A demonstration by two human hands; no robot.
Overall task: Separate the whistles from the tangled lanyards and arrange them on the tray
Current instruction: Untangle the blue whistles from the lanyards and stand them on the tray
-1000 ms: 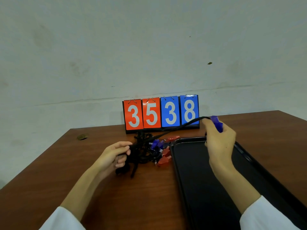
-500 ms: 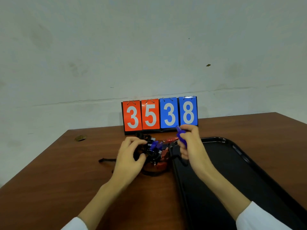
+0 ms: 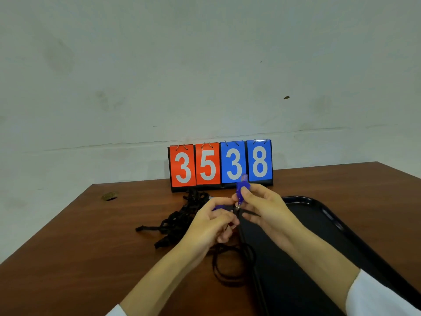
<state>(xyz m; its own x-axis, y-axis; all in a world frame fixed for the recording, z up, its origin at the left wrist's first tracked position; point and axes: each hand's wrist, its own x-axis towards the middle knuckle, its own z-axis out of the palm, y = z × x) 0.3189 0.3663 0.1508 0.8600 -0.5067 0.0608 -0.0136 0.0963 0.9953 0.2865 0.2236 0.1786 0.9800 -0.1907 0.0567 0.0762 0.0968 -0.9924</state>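
Observation:
My right hand (image 3: 265,209) pinches a blue whistle (image 3: 242,189) upright, just above the black tray's (image 3: 328,215) left rim. A small metal clip (image 3: 237,206) hangs under the whistle. My left hand (image 3: 210,224) meets it from the left, fingers closed on the black lanyard (image 3: 230,267) right at the clip; that cord loops down over the tray's edge. A tangled pile of black lanyards (image 3: 182,218) lies on the table left of my hands. Another blue whistle (image 3: 219,207) peeks out above my left hand. The other whistles in the pile are hidden behind my hands.
A flip scoreboard (image 3: 219,164) reading 3538 stands at the back of the brown table (image 3: 79,247), against the pale wall. A small brownish scrap (image 3: 109,196) lies near the table's far left corner. The tray fills the right side.
My right hand drew back from the far right to the tray's left rim with the blue whistle. My left hand left the pile and now grips the lanyard at the whistle's clip.

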